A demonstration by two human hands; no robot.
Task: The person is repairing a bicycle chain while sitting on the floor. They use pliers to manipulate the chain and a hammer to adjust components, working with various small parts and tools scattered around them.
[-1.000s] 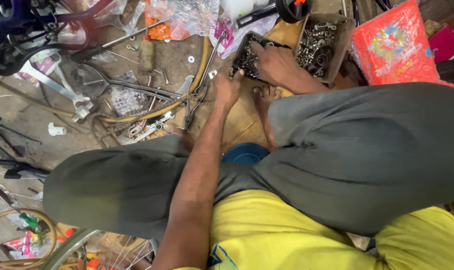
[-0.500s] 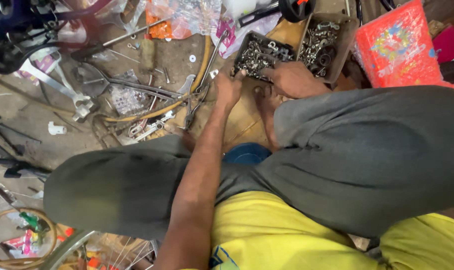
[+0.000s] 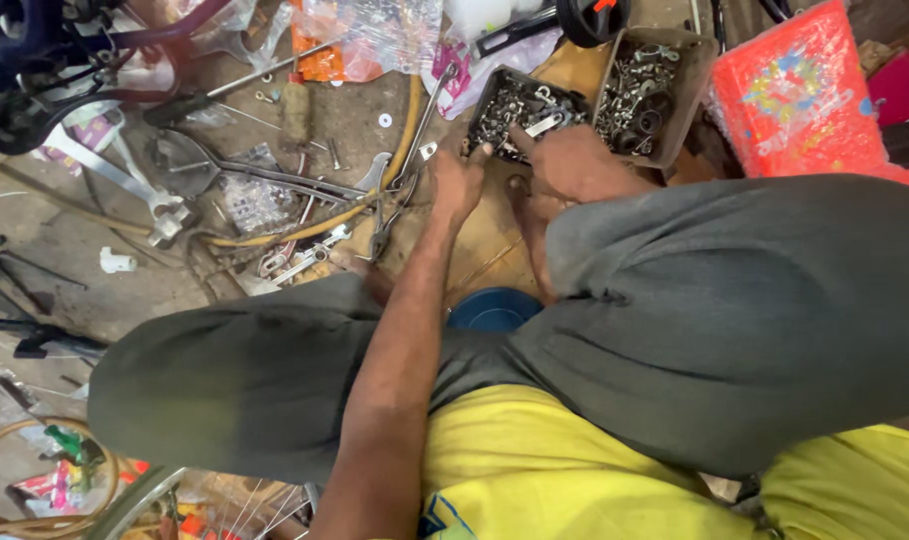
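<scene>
The left hand is gripping the dark parts tray's near corner while the right hand's open fingers are picking among its nuts and bolts.

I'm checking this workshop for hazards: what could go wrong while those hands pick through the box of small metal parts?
The right hand digs bare in the dark tray of loose metal parts, so a sharp edge might nick a finger. The left hand rests at the tray's edge; a push could tip it and scatter parts among the tools on the floor.

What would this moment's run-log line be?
left hand: at dark parts tray edge | right hand: fingers in tray | second tray: beside
</scene>
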